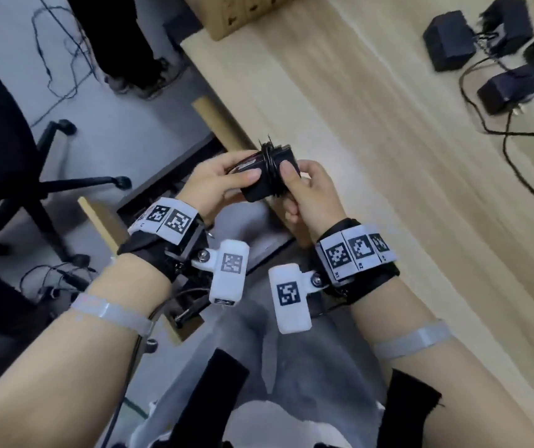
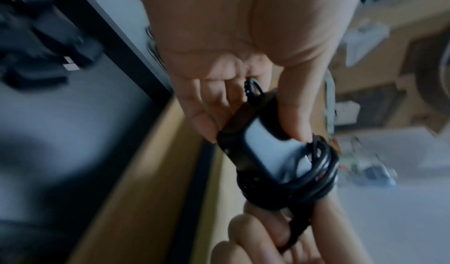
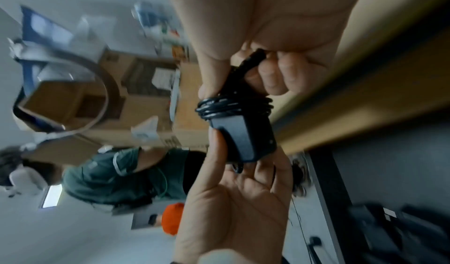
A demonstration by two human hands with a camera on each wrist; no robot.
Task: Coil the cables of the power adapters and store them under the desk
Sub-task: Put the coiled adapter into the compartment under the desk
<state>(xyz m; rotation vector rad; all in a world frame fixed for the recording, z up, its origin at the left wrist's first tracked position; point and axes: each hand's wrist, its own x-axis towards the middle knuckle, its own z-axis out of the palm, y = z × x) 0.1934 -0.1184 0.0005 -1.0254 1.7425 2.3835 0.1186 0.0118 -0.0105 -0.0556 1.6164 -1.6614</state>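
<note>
Black hard-plastic power adapter, cable wound tight round its middle, sits in mid-air at the desk edge, pinched by left hand thumb and fingers at one end while right hand curls round the wrapped end, thumb on the coil; likely light, rigid brick, springy cord, best held on the bare body with a thumb pinning the last turn. Cardboard box at the far edge, contents hidden; more adapters lie loose on the desk, some cords uncoiled.
</note>
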